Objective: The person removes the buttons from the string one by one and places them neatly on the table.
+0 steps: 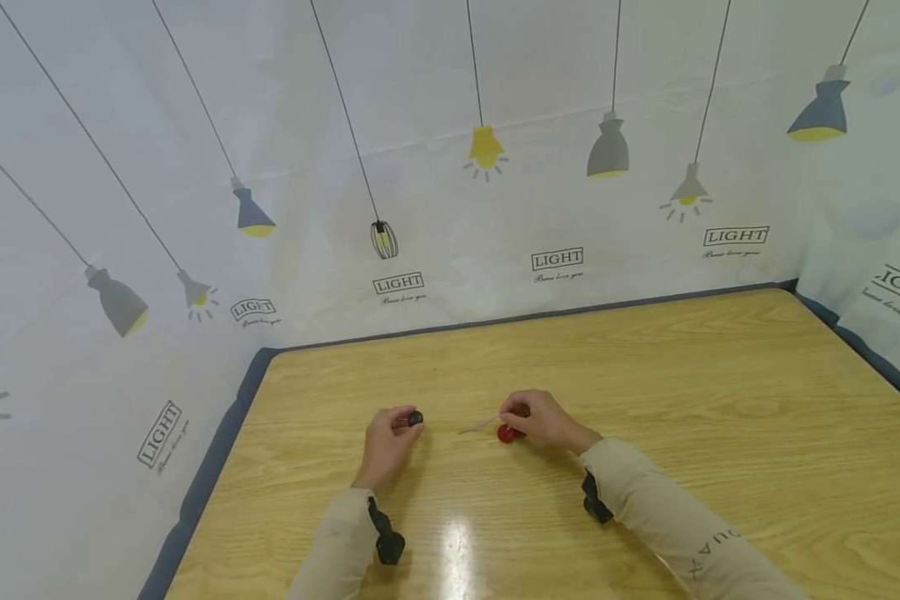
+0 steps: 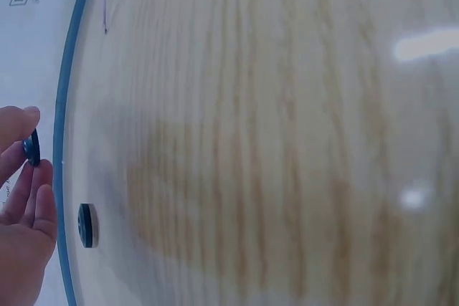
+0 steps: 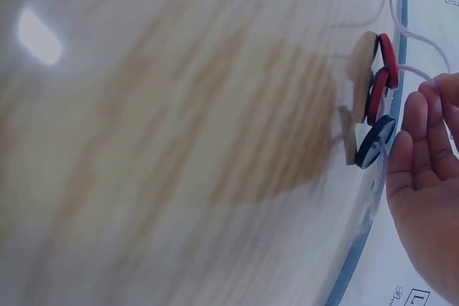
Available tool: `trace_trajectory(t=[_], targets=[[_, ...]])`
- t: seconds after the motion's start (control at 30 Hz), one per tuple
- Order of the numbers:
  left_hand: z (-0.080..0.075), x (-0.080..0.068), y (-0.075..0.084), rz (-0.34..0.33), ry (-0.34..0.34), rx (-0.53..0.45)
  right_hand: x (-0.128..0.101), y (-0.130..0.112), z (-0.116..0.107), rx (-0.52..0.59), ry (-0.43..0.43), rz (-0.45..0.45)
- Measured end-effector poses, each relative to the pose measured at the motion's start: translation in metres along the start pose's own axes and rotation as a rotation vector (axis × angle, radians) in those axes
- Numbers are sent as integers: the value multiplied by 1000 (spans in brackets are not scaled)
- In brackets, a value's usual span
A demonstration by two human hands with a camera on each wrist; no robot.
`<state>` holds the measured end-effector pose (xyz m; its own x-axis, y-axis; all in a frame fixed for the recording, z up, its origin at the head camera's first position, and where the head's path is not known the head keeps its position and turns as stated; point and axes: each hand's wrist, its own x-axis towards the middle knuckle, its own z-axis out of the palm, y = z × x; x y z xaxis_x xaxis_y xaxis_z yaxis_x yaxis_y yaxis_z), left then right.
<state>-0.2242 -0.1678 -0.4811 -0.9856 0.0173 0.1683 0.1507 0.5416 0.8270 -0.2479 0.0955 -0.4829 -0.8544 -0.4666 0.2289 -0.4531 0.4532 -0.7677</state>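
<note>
In the head view my left hand pinches a round black button between thumb and fingers, held on edge above the table. The left wrist view shows another black button near that hand. My right hand pinches a pale string, whose free end points toward the left hand. Below the right fingertips hangs a cluster on this string: red buttons, pale wooden discs and a black button with small holes. The curled fingers partly hide the cluster in the head view.
The wood-grain table has a dark blue border along its edges. Behind it hangs a white sheet printed with lamps. Dark devices are strapped at both wrists over beige sleeves.
</note>
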Motion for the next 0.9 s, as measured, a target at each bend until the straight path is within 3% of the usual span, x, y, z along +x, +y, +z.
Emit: trace_trajectory(t=[0.2,0.4,0.67,0.9], targets=[[-1,3,-3,4,49,110,1,-1,0,13,-16,22],[1,5,-8,16,89,158,0,0,0,25,-22,24],[3,9,-12,-41,67,193,0,1,0,15,-12,2],[4,10,-14,13,39,230,0,0,1,20,-29,30]])
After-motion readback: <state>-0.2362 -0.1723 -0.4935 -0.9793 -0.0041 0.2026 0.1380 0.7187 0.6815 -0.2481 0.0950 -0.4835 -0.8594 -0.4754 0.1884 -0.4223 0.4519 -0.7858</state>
